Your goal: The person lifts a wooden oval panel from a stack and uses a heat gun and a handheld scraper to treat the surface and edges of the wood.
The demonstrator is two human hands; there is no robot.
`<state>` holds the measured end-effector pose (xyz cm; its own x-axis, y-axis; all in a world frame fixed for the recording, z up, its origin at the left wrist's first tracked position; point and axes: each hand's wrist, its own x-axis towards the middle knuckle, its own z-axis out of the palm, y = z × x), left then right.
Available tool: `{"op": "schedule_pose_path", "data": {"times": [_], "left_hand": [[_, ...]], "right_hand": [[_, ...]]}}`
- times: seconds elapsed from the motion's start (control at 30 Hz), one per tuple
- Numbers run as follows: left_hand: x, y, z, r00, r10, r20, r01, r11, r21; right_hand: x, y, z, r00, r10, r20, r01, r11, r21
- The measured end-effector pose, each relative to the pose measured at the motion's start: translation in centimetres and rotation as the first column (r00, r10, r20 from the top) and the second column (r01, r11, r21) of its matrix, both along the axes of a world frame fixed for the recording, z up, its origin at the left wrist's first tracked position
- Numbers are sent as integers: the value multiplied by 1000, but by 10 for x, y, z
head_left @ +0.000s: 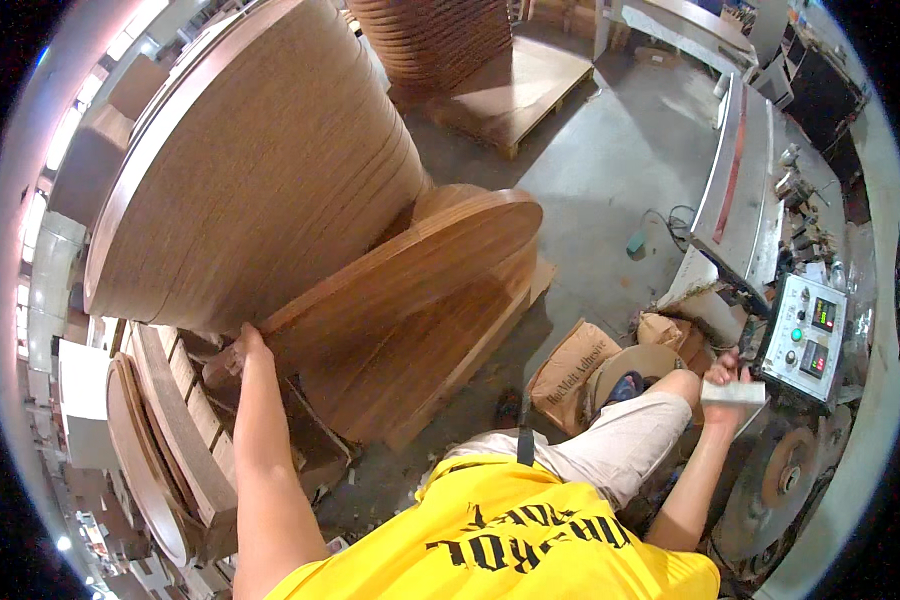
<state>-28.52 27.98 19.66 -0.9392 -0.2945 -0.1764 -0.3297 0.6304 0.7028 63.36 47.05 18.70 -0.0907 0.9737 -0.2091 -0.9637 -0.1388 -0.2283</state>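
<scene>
My left hand [248, 348] grips the near end of a wooden board [450, 240] with a rounded far end. The board is tilted up on its edge, its banded rim facing up, and leans above another brown board [450, 345]. Out to the right, beside a control box [803, 335], my right hand [722, 385] is closed around a pale rectangular block [734, 393]. The block's underside is hidden, and its exact kind does not show. Some of the right fingers are blurred.
A tall stack of rounded boards [260, 170] stands at the left, and another stack [435, 40] rises from a pallet [510, 95] behind. On the right is a long machine [735, 190]. A paper sack [572, 375] and a large coil [785, 475] lie near my legs.
</scene>
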Motion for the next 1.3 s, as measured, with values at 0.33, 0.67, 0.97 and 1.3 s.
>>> {"op": "schedule_pose_path", "data": {"times": [0.33,0.67,0.97,1.3], "left_hand": [[49,30,17,865,-172,-471,-108,854,-509],[140,30,72,296,-926,-236,737,378,-560],[171,57,76,120,-990,-78,737,141,-661],[125,109,92,206,-977,62,762,121,-636]], "right_hand": [[22,-101,-34,889,-437,139,457,813,-361],[18,-90,-75,872,-390,297,490,684,-540],[-56,-35,29,833,-113,542,392,812,-433],[-47,138,-17,74,81,994,509,854,-107]]}}
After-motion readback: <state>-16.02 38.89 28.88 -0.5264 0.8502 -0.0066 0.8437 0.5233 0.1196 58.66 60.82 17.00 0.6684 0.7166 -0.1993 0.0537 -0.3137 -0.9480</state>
